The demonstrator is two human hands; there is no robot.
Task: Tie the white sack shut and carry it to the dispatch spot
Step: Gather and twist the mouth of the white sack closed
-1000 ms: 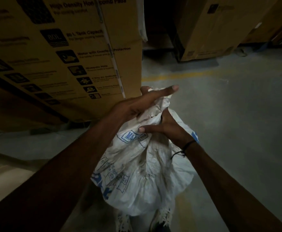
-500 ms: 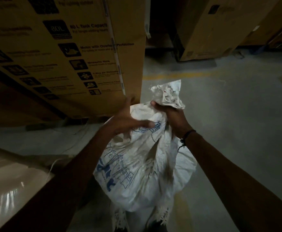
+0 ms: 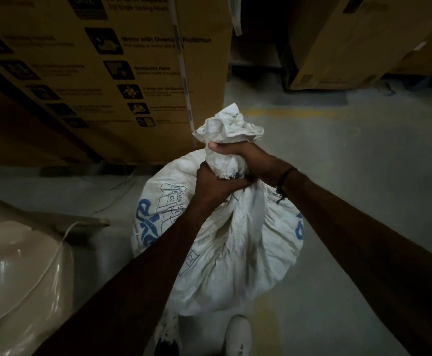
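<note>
Both your hands clamp the gathered neck of the crumpled white woven sack (image 3: 225, 247) with blue print.
It hangs straight below; left hand (image 3: 213, 185) lower, right hand (image 3: 245, 156) above, over the concrete floor (image 3: 350, 155).

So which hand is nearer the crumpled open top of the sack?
Right. The right hand grips the neck just below the crumpled top of the white sack; the left hand clamps lower, beneath the right.
</note>
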